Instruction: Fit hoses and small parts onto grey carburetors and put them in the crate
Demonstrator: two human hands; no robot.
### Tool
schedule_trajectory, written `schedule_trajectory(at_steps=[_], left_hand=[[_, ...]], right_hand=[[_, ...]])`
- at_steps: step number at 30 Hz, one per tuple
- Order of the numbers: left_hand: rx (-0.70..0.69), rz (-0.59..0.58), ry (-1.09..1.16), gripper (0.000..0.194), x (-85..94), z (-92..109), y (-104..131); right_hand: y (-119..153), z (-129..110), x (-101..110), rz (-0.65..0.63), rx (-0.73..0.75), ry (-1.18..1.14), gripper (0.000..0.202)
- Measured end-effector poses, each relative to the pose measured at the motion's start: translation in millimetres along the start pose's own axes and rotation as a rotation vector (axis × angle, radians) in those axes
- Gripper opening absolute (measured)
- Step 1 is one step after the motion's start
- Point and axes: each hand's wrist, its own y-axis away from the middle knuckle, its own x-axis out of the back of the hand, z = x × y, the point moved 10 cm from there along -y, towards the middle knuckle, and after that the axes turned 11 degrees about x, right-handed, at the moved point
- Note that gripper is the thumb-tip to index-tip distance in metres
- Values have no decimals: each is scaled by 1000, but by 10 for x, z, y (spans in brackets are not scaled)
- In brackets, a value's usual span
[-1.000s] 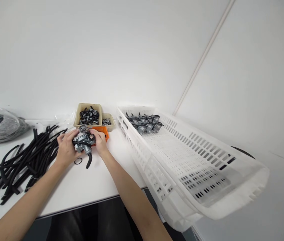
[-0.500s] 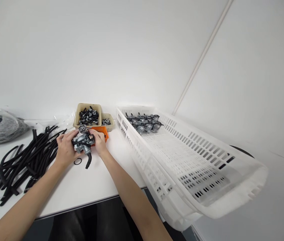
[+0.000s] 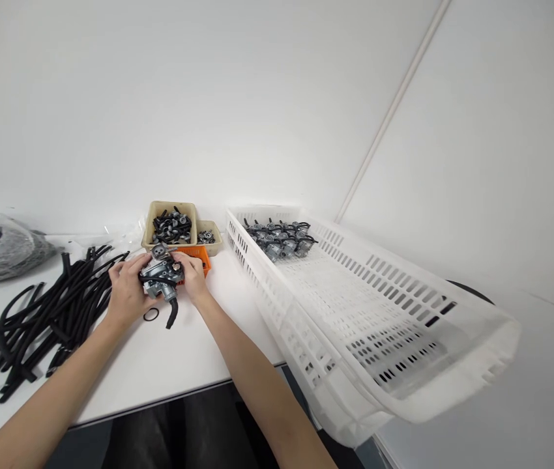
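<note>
Metal carburetor (image 3: 161, 277): left hand (image 3: 128, 291) and right hand (image 3: 192, 276) pinch its opposite sides; best kept level, fingertips clear of the dangling black hose (image 3: 172, 313).

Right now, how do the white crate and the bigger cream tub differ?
- Size: the white crate is far longer and wider than the cream tub.
- Fill: the crate has metal parts grouped at its far end, with most of its floor bare; the tub is heaped with small parts.
- Place: the crate juts past the table edge; the tub sits well back from it.

Shared: both are open-topped.
</note>
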Motion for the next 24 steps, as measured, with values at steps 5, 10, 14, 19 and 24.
schedule_trajectory(at_steps=[5,10,14,19,24], left_hand=[[-18,20,7,77,33,41,-12],[19,-15,-24,79,-20,-19,-1],[15,-20,-36,79,-37,-39,9],[-15,6,-14,78,0,3,1],[-15,7,-8,78,-2,0,3]], right_hand=[[-2,-2,-12,-5,-7,17,24],[-8,-11,-27,-12,-2,-2,23],[-10,-10,-19,-14,0,22,24],[-14,-8,-13,-9,12,11,23],[-10,-22,-16,-12,4,31,23]])
